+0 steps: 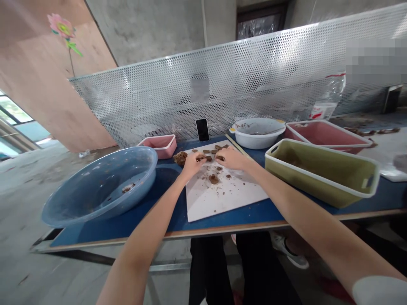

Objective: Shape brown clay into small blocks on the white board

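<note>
A white board [203, 203] lies on the blue table, strewn with brown crumbs and small brown lumps. Over its far part, my left hand [193, 164] has its fingers curled around a dark brown piece. Opposite it, my right hand [232, 158] is likewise closed, with a brown piece at its fingertips. Between the hands sits another small brown piece [208, 158]. Several flat brown pieces [217, 148] line the board's far edge. A bigger rough brown clump [180, 158] rests just left of my left hand. Closer to me is a loose brown lump [213, 179].
A big blue basin [98, 186] stands left, near a small pink tub [160, 146]. Right of the board are an olive bin [318, 169], a white basin [259, 133] and a pink bin [330, 133]. A phone [202, 129] leans against the perforated metal screen [165, 93].
</note>
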{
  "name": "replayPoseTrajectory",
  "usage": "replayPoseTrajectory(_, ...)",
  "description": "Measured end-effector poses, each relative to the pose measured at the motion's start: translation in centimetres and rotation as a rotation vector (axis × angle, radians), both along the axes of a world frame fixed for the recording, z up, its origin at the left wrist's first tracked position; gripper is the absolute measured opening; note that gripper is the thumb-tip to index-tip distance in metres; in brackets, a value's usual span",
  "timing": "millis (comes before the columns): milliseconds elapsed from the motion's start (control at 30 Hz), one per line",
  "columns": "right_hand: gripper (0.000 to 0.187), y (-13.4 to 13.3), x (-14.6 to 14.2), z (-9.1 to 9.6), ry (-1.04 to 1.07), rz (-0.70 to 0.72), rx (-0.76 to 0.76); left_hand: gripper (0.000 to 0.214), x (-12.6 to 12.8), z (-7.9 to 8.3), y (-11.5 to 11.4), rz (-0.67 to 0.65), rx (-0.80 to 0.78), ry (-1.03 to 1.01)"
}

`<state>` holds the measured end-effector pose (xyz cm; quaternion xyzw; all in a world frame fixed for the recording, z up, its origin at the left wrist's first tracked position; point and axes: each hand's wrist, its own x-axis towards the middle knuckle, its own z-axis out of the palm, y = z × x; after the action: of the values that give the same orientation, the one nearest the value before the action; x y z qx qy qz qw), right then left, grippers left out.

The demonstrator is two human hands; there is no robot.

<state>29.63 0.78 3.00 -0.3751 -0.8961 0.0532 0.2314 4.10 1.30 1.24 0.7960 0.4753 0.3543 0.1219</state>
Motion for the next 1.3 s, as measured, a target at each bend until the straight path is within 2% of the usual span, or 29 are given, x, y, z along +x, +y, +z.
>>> replayPoseTrajectory(67,0.024,-0.1,0.2,0.2,-0.039,0.044,-0.045,0.024,0.0,-0.3,-0.2,0.003,-0.017,-0.004)
replayPoseTrajectory(267,0.015,-0.4,0.4,0.3,-0.124,0.081,-0.189,0.038,-0.2,-0.8,-1.0,-0.008,0.062,0.173)
replayPoseTrajectory(433,0.012,-0.3,0.2,0.2,-0.137,0.079,-0.190,0.047,-0.4,-0.6,-1.1,0.058,0.095,0.198)
replayPoseTrajectory(567,0.010,-0.4,0.0,0.2,-0.142,0.025,-0.205,0.056,-0.6,-0.4,-1.1,0.133,0.102,0.168)
replayPoseTrajectory(767,0.008,-0.9,-0.3,0.2,-0.091,0.014,-0.197,0.065,-0.8,-0.4,-0.9,0.189,0.142,0.091)
replayPoseTrajectory(867,0.012,-1.2,-0.6,0.9,-0.027,0.009,-0.161,0.062,-0.7,-0.3,-0.9,0.205,0.170,0.057)
replayPoseTrajectory(933,0.018,-1.7,-0.4,2.1,0.026,-0.009,-0.133,0.057,-0.5,-0.3,-0.9,0.201,0.194,0.043)
replayPoseTrajectory(1067,0.030,-3.3,2.3,6.0,0.129,-0.096,-0.094,0.050,-0.3,-0.3,-1.0,0.204,0.218,0.031)
replayPoseTrajectory(1133,0.024,-3.9,5.0,8.0,0.073,-0.155,-0.072,0.049,-0.3,-0.5,-1.1,0.202,0.228,0.024)
replayPoseTrajectory(1200,0.016,-3.8,8.2,9.2,-0.061,-0.289,-0.085,0.049,-0.3,-0.6,-1.1,0.196,0.238,0.022)
replayPoseTrajectory(1300,0.015,-3.2,12.9,9.3,-0.293,-0.591,-0.090,0.048,-0.2,-0.7,-1.1,0.190,0.244,0.027)
